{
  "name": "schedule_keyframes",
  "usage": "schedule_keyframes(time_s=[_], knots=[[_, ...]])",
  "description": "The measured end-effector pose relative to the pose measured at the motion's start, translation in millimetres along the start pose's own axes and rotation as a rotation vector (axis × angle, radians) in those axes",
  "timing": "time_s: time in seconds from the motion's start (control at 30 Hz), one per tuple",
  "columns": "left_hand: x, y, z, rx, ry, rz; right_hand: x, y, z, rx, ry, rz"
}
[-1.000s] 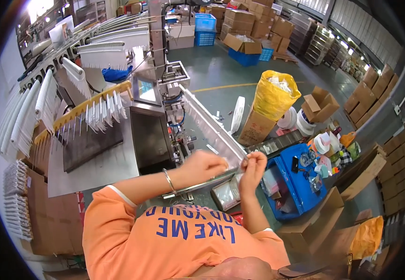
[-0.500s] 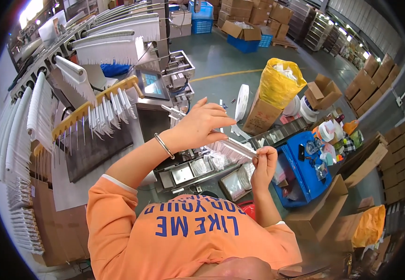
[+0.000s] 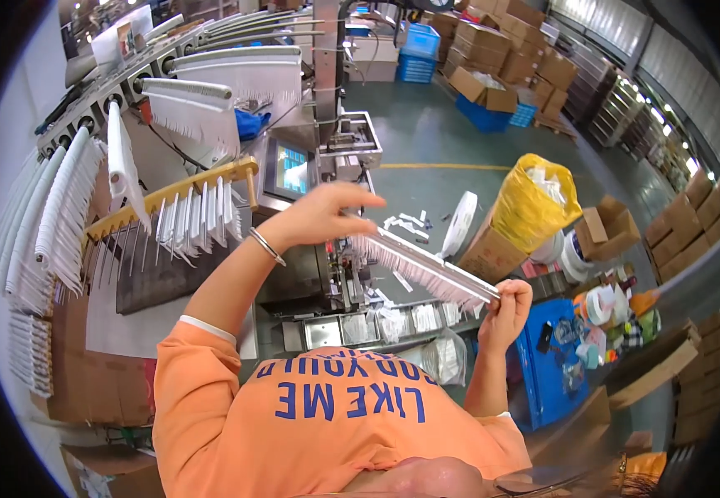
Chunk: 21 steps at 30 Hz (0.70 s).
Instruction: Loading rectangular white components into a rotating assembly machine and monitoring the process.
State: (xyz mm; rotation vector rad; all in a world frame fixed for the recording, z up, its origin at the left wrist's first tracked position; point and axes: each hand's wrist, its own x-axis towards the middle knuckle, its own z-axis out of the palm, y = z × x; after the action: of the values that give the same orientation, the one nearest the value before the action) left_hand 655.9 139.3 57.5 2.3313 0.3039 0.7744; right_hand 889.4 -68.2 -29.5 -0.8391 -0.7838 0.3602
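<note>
Your right hand [image 3: 504, 319] pinches one end of a fringed rod [image 3: 435, 264] — your left hand [image 3: 317, 217], fingers spread, hovers near the other; metal trough [image 3: 323, 334] lies left of the grip.

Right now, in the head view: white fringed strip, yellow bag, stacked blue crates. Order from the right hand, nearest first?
1. White fringed strip: one end in the grip of the right hand.
2. Yellow bag: ahead of the hand, slightly right.
3. Stacked blue crates: far back, ahead and to the left.
</note>
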Motion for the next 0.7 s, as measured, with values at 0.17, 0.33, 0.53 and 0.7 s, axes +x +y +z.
schedule_keyframes(time_s=[0.17, 0.33, 0.53, 0.7], knots=[[28, -4, 7, -0.329, -0.155, -0.206, 50, 7, -15, 0.024, -0.006, -0.022], [43, -22, 15, -0.177, 0.271, -0.155, 94, 29, -31, 0.065, -0.037, -0.033], [51, -40, 50, -0.380, 0.485, -0.370, 132, 45, -32, 0.097, -0.030, 0.025], [54, -40, 100, -0.306, 0.552, -0.394, 176, 67, -47, 0.040, 0.059, 0.025]])
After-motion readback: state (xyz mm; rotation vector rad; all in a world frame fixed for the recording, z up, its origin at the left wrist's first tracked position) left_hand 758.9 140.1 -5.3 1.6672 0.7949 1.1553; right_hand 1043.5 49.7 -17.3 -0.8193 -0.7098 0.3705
